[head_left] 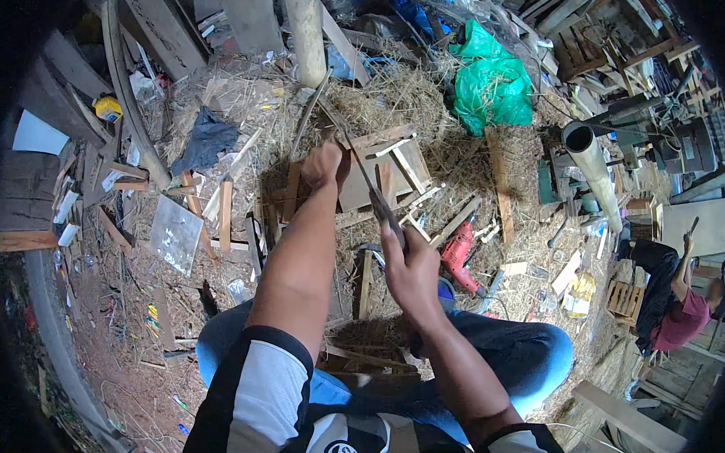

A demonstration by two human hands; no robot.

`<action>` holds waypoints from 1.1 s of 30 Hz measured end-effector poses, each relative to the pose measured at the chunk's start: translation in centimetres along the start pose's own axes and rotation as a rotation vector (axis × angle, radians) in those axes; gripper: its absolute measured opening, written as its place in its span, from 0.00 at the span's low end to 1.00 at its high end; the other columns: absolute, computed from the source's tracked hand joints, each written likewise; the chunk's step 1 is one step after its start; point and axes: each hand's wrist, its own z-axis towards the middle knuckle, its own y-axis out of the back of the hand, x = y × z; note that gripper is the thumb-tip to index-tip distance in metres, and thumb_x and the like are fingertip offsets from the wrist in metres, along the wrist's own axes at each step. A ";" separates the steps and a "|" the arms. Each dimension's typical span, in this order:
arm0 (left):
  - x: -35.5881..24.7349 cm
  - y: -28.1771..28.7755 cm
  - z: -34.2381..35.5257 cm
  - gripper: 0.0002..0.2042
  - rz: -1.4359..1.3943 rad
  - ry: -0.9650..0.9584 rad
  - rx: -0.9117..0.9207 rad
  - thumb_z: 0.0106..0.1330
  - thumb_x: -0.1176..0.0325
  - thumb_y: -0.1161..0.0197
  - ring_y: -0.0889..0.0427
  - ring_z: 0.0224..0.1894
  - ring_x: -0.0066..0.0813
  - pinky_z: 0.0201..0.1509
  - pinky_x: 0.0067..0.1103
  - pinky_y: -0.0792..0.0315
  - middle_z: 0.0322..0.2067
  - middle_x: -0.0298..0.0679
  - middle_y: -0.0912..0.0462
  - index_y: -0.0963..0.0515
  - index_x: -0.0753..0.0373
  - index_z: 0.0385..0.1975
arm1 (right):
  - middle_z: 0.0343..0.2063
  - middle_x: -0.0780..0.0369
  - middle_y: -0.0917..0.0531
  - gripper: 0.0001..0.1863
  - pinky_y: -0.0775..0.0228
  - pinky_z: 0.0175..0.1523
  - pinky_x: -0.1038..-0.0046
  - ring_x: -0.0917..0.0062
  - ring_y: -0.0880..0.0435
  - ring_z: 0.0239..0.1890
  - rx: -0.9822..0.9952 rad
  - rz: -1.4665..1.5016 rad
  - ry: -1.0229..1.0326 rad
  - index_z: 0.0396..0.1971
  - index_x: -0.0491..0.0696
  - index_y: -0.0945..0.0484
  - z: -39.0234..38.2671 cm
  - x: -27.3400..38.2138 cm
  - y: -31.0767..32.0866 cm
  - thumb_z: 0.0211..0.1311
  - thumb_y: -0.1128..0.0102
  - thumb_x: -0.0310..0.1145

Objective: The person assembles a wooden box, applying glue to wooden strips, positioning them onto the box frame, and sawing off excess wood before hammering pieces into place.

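Observation:
My right hand (410, 268) is closed round the handle end of a handsaw (363, 169), whose long thin dark blade slants up and to the left, seen nearly edge-on. My left hand (325, 163) makes a closed grip beside the blade, at the left end of a wooden strip (381, 137); the fingers are mostly turned away from view. Below and right of that hand lies a small wooden frame (411, 171) with a flat panel and narrow slats. Whether the blade touches the wood cannot be made out.
A red power drill (459, 258) lies right of my right hand. Wood scraps and shavings cover the ground. A green plastic bag (492, 91) sits at the far right, near an upright pole (592, 167). Another person (683, 309) sits at the right edge, near a small wooden crate (625, 301).

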 end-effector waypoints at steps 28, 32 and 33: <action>1.9 -1.4 1.6 0.23 -0.055 0.043 -0.023 0.68 0.54 0.54 0.14 0.45 0.59 0.48 0.45 0.21 0.38 0.55 0.13 0.12 0.63 0.36 | 0.21 0.40 0.21 0.21 0.27 0.35 0.54 0.42 0.17 0.30 0.051 0.046 -0.029 0.32 0.34 0.22 0.6 1.4 -1.2 0.70 0.43 0.42; 0.5 -1.1 0.5 0.23 -0.013 0.017 0.036 0.68 0.54 0.53 0.14 0.45 0.58 0.49 0.45 0.21 0.38 0.55 0.13 0.12 0.63 0.36 | 0.19 0.41 0.21 0.21 0.28 0.33 0.55 0.46 0.16 0.28 0.008 0.017 -0.031 0.32 0.35 0.22 3.2 0.9 -2.7 0.71 0.43 0.42; 0.2 -0.7 0.0 0.23 -0.020 0.015 0.028 0.68 0.53 0.53 0.14 0.45 0.58 0.49 0.45 0.21 0.38 0.55 0.13 0.12 0.62 0.36 | 0.19 0.41 0.21 0.21 0.28 0.33 0.54 0.46 0.16 0.27 0.016 0.019 -0.045 0.32 0.35 0.22 2.2 1.0 -1.7 0.71 0.43 0.42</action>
